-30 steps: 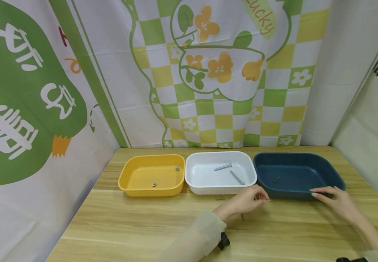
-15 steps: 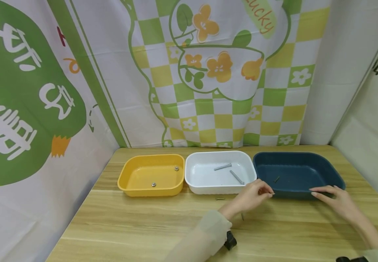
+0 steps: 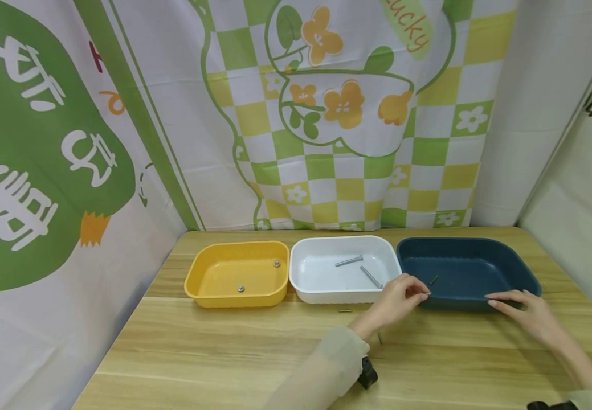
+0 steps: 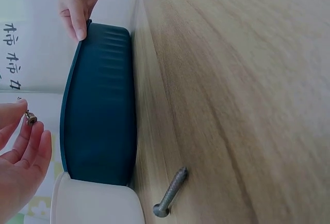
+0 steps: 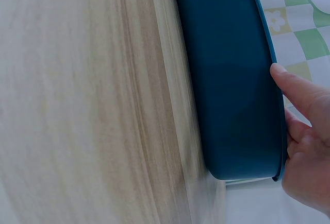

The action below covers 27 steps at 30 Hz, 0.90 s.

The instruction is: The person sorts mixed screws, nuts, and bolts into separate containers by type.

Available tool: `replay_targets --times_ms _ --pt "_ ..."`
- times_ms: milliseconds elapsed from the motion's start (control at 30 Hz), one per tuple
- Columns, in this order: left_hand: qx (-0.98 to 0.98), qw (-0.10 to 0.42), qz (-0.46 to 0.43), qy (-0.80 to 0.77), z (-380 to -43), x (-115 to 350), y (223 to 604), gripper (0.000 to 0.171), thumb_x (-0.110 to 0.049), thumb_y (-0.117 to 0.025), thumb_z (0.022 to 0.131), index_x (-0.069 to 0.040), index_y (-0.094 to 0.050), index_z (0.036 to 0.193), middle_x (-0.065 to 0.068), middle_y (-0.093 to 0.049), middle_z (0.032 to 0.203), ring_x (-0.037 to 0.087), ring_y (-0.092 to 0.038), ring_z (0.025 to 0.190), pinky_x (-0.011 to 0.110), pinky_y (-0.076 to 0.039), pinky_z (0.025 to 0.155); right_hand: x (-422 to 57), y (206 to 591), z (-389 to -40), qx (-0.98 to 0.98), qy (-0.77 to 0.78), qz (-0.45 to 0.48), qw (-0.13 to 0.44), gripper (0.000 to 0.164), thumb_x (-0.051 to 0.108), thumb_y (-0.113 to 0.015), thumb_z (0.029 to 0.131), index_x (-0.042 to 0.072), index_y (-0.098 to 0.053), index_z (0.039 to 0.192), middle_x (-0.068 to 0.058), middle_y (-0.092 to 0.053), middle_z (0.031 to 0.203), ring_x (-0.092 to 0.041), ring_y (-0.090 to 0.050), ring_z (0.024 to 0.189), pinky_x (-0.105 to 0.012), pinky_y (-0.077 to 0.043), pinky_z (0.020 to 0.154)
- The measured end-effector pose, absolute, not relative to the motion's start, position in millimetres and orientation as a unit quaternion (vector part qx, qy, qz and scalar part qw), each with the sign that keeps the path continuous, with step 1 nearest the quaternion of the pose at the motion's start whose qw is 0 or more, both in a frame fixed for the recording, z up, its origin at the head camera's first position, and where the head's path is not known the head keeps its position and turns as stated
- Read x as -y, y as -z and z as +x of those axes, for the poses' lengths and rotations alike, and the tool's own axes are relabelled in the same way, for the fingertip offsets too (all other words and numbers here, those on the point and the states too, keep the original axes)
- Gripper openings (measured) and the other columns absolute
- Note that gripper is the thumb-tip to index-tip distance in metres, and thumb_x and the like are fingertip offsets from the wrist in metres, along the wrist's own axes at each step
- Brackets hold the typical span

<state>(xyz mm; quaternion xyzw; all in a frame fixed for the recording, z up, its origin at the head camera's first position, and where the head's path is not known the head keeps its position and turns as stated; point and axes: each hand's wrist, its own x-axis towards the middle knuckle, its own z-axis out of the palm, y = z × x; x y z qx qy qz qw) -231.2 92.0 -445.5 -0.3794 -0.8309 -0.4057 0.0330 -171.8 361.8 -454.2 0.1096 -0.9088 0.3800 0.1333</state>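
My left hand (image 3: 400, 296) pinches a small brass-coloured screw (image 4: 31, 117) between thumb and fingertips. It is raised at the near left corner of the dark blue tray (image 3: 472, 298), level with the rim. At that tray's near right side, my right hand (image 3: 529, 316) holds the rim, with the thumb (image 5: 279, 70) at the edge in the right wrist view. Inside the blue tray lies one small screw (image 3: 433, 280). Two more screws rest on the wooden table: one screw (image 3: 345, 311) in front of the white tray, another screw (image 3: 380, 338) below the left forearm.
The white tray (image 3: 344, 296), touching the blue one, holds two long silver bolts (image 3: 349, 261). Left of it, a yellow tray (image 3: 239, 300) contains two small nuts (image 3: 241, 289). A printed curtain (image 3: 244, 193) hangs behind the table, with cloth at both sides.
My left hand has risen from near the table and moved away from me to the blue tray's rim, carrying the screw. My right hand stays on the rim.
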Motion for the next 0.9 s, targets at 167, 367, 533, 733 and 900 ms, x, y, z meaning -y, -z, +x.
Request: replay_targets --times_ms 167,367,533,733,900 --pt "0.835 0.044 -0.372 0.403 -233 -96 446 0.009 -0.016 -0.057 0.087 -0.012 -0.063 0.093 -0.006 -0.053 0.081 -0.002 -0.042 0.068 0.004 -0.034 0.060 -362 452 -171 0.910 -0.383 0.106 0.122 0.026 0.018 -0.057 0.086 -0.002 -0.062 0.102 0.039 -0.043 0.093 0.029 -0.020 0.093 -0.049 -0.004 0.103" --pt "0.842 0.051 -0.358 0.401 -235 -101 448 0.008 -0.015 -0.057 0.086 -0.013 -0.063 0.092 -0.006 -0.053 0.081 -0.003 -0.042 0.068 0.004 -0.034 0.060 -362 451 -170 0.909 -0.387 0.102 0.115 0.027 0.019 -0.057 0.086 -0.002 -0.062 0.103 0.038 -0.043 0.093 0.028 -0.020 0.095 -0.054 -0.005 0.100" --pt "0.845 0.061 -0.345 0.403 -237 -105 450 0.007 -0.014 -0.059 0.085 -0.012 -0.064 0.090 -0.006 -0.052 0.080 -0.004 -0.042 0.067 0.002 -0.034 0.059 -363 451 -170 0.911 -0.386 0.097 0.108 0.029 0.021 -0.056 0.087 -0.002 -0.061 0.105 0.038 -0.042 0.094 0.024 -0.020 0.101 -0.054 -0.005 0.101" --pt "0.847 0.056 -0.331 0.413 -239 -108 450 0.009 -0.015 -0.059 0.085 -0.012 -0.064 0.091 -0.005 -0.053 0.081 -0.004 -0.044 0.066 0.003 -0.035 0.059 -364 450 -170 0.909 -0.392 0.099 0.101 0.029 0.020 -0.056 0.087 -0.002 -0.061 0.106 0.038 -0.043 0.094 0.025 -0.019 0.099 -0.054 -0.003 0.101" --pt "0.850 0.058 -0.323 0.413 -241 -112 451 0.008 -0.016 -0.058 0.085 -0.012 -0.063 0.091 -0.005 -0.053 0.081 -0.003 -0.045 0.067 0.004 -0.035 0.059 -364 451 -171 0.909 -0.392 0.098 0.099 0.029 0.020 -0.056 0.087 -0.001 -0.061 0.106 0.037 -0.043 0.094 0.026 -0.020 0.096 -0.054 -0.003 0.101"
